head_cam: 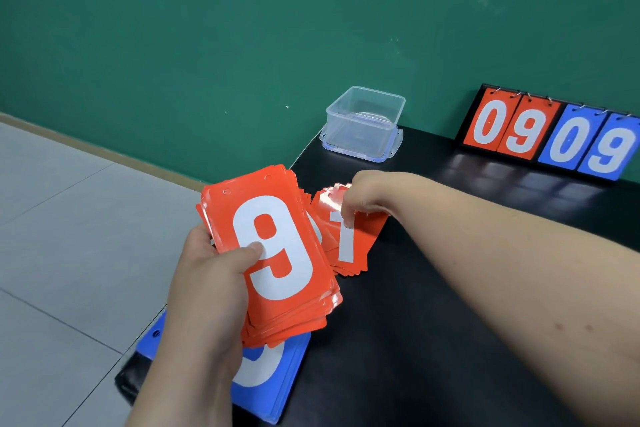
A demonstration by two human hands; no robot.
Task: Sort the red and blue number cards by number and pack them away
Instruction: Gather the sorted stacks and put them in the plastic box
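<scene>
Backdrop: green wall [207, 28] and grey floor [69, 236] fill the upper and left frame; a black counter [433, 288] runs from centre to right.
Left hand [207, 274]: curled round a thick red stack [277, 253] at frame centre, thumb pressed on the top 9.
Right hand [363, 198]: reaching in from the right, fingertips pinching the 1 card [349, 243] atop a fanned red pile [325, 208] on the counter.
Blue stack [273, 378]: lying at lower centre, under the left forearm.
Box [363, 125]: clear, lidless, upper centre against the wall.
Scoreboard [550, 132]: upper right, showing 0909.
Handling: the cards look thin, stiff and glossy, so probably light and slippery; a loose stack is likely to slide apart. Single cards are best pinched at an edge, and stacks squeezed across the long sides.
</scene>
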